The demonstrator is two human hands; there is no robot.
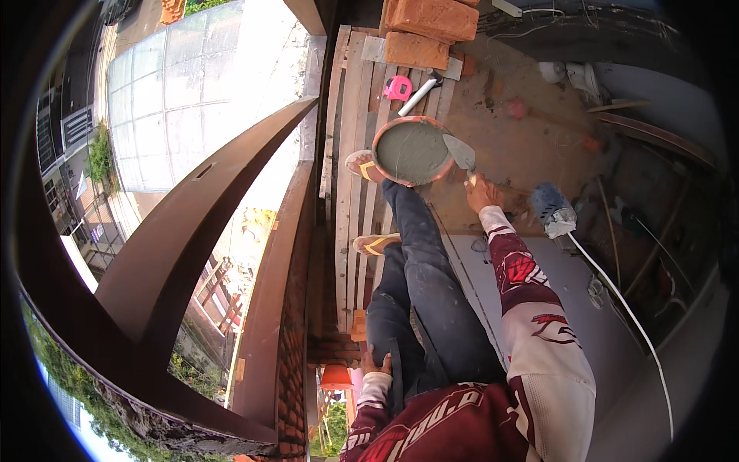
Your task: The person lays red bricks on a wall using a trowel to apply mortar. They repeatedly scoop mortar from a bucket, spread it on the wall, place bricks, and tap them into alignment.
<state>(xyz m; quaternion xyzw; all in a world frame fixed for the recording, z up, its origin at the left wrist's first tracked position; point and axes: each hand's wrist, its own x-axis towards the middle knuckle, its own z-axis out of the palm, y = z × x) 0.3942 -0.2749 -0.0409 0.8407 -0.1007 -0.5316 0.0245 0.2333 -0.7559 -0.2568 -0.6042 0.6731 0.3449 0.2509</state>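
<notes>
My right hand [483,192] is closed round the handle of a trowel [460,152]. The trowel's grey blade reaches over the right rim of a round orange-red basin [375,146]. Wet grey mortar [412,151] fills that basin nearly to its rim, with a fairly smooth surface. Low on the left, my left hand [377,362] lies against my dark trouser leg, its fingers apart and holding nothing that I can see. My sandalled feet stand on wooden planks, one of them touching the basin's left side.
Orange bricks [431,31] are stacked beyond the basin. A pink tape measure [398,88] and a pale tube [417,98] lie on the planks [350,138]. To the right are a blue power tool [552,208] with a white cord and a long-handled hammer [516,108]. A brown frame [208,177] borders the open drop at left.
</notes>
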